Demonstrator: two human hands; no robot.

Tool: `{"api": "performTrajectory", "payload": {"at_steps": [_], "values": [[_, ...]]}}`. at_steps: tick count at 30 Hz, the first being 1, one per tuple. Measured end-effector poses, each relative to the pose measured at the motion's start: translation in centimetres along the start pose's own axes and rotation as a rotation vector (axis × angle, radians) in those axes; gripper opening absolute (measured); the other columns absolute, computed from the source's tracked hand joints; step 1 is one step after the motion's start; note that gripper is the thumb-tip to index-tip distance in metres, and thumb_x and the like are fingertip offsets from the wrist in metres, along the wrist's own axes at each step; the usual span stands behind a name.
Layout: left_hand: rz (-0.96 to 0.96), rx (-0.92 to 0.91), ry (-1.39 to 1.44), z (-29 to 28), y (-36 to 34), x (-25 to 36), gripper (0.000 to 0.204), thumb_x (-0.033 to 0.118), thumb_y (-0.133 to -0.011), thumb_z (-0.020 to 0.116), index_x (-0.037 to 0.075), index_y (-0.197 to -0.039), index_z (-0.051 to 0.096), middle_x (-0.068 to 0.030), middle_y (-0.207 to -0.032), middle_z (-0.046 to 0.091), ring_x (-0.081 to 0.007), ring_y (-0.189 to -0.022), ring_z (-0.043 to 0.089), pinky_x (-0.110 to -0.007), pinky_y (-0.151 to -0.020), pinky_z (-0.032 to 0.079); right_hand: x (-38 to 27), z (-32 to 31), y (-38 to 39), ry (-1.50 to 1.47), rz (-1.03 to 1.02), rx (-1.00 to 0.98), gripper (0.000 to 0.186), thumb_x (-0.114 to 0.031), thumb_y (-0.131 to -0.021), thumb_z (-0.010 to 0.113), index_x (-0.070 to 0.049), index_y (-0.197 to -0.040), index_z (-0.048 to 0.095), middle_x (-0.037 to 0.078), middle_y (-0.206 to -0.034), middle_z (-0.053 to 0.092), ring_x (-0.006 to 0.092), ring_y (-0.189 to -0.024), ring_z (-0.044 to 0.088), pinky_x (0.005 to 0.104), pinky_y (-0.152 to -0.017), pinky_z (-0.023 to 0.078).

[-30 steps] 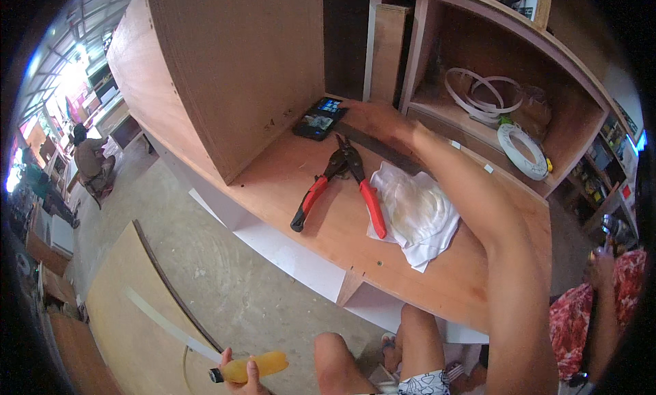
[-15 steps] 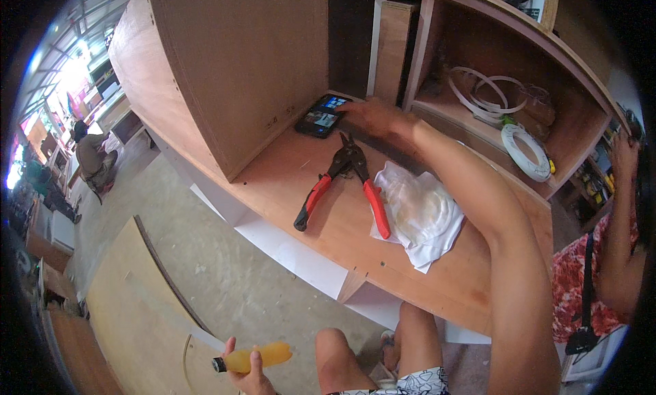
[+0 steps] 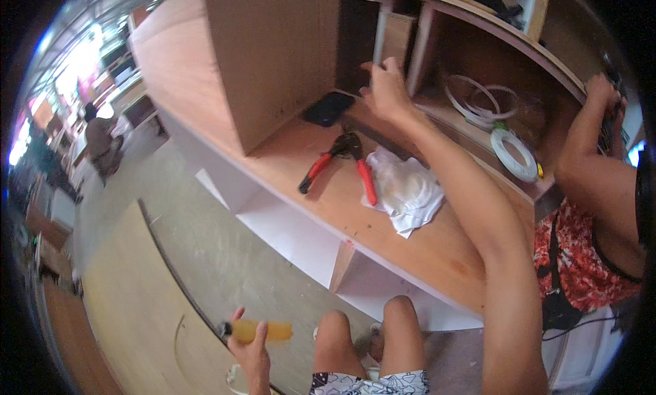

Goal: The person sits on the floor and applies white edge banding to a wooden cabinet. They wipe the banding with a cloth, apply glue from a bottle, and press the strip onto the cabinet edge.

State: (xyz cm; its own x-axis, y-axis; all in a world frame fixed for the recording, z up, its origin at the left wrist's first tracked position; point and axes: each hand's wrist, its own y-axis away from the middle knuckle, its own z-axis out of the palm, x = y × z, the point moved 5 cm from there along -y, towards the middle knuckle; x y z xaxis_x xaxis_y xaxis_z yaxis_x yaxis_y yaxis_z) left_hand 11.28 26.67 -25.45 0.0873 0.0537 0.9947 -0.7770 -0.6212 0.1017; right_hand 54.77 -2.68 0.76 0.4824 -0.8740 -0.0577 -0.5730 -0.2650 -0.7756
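Note:
Low at the left, my left hand (image 3: 251,354) is closed round a small bottle of yellow-orange drink (image 3: 272,331) with a black cap. My right hand (image 3: 388,94) is raised in front of the cabinet, just beyond the phone; it holds nothing, with some fingers stretched out and others bent. The phone (image 3: 329,109) lies dark on the wooden surface beside the upright panel. Nearer to me lie red-handled snips (image 3: 346,149), their handles spread. One handle reaches the edge of a crumpled white cloth or plastic bag (image 3: 404,190), stained yellowish.
A tall wooden panel (image 3: 273,60) stands on the wooden worktop (image 3: 424,255). Coils of white edging strip (image 3: 514,156) sit in an open cabinet compartment. At right is a person in a red patterned top (image 3: 581,251). A large board (image 3: 137,292) lies at lower left; another person (image 3: 101,142) crouches far off.
My right hand has lifted off the phone and up toward the cabinet. The phone's lit screen has gone dark. The person at right has lowered an arm. My left hand still holds the bottle.

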Motion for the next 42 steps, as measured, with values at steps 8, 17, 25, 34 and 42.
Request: {"api": "performTrajectory", "payload": {"at_steps": [8, 17, 25, 34, 42], "values": [[-0.001, -0.068, 0.222, 3.5, 5.1, 3.5, 0.052, 0.011, -0.085, 0.086, 0.000, -0.130, 0.060, -0.0051, -0.098, 0.066, -0.0154, -0.089, 0.066, -0.031, -0.081, 0.056, -19.3, -19.0, 8.6, -0.053, -0.378, -0.328, 0.026, -0.026, -0.085, 0.076, -0.001, -0.081, 0.072, 0.016, -0.089, 0.062, 0.0350, -0.080, 0.068, 0.0441, -0.072, 0.056], [0.144, 0.000, 0.170, -0.2, 13.5, 1.0, 0.053, 0.013, -0.083, 0.089, -0.002, -0.126, 0.061, -0.0077, -0.106, 0.066, -0.0177, -0.095, 0.066, -0.032, -0.084, 0.054, -29.3, -31.4, 33.8, -0.259, -0.507, -1.173, 0.041, -0.045, -0.094, 0.068, -0.005, -0.096, 0.067, 0.016, -0.091, 0.066, 0.0346, -0.091, 0.069, 0.0457, -0.076, 0.057], [0.576, -0.203, -0.166, 5.7, 24.1, 0.6, 0.053, 0.014, -0.077, 0.089, -0.003, -0.120, 0.063, -0.0144, -0.116, 0.062, -0.0284, -0.106, 0.063, -0.040, -0.096, 0.050, -21.5, -18.7, 69.1, -2.142, 1.491, -1.080, 0.057, -0.054, -0.101, 0.060, -0.003, -0.125, 0.066, 0.009, -0.120, 0.068, 0.0281, -0.116, 0.065, 0.0415, -0.090, 0.053], [0.495, -0.166, -0.452, 8.5, 30.5, -3.0, 0.045, 0.022, -0.087, 0.084, 0.000, -0.121, 0.063, -0.0129, -0.107, 0.066, -0.0239, -0.095, 0.064, -0.038, -0.085, 0.054, -22.0, -23.5, 64.6, -2.760, 1.653, -0.444, 0.042, -0.038, -0.102, 0.065, -0.001, -0.122, 0.064, 0.015, -0.111, 0.067, 0.0238, -0.094, 0.064, 0.0302, -0.078, 0.056], [0.629, 0.012, -0.562, 7.7, 33.7, 3.0, 0.042, 0.023, -0.085, 0.080, -0.002, -0.115, 0.064, -0.0224, -0.107, 0.066, -0.0381, -0.098, 0.064, -0.045, -0.086, 0.053, -21.7, -22.1, 63.8, -3.047, 1.475, -0.582, 0.050, -0.043, -0.097, 0.070, -0.005, -0.129, 0.061, 0.015, -0.120, 0.064, 0.0267, -0.105, 0.061, 0.0340, -0.082, 0.056]]}}
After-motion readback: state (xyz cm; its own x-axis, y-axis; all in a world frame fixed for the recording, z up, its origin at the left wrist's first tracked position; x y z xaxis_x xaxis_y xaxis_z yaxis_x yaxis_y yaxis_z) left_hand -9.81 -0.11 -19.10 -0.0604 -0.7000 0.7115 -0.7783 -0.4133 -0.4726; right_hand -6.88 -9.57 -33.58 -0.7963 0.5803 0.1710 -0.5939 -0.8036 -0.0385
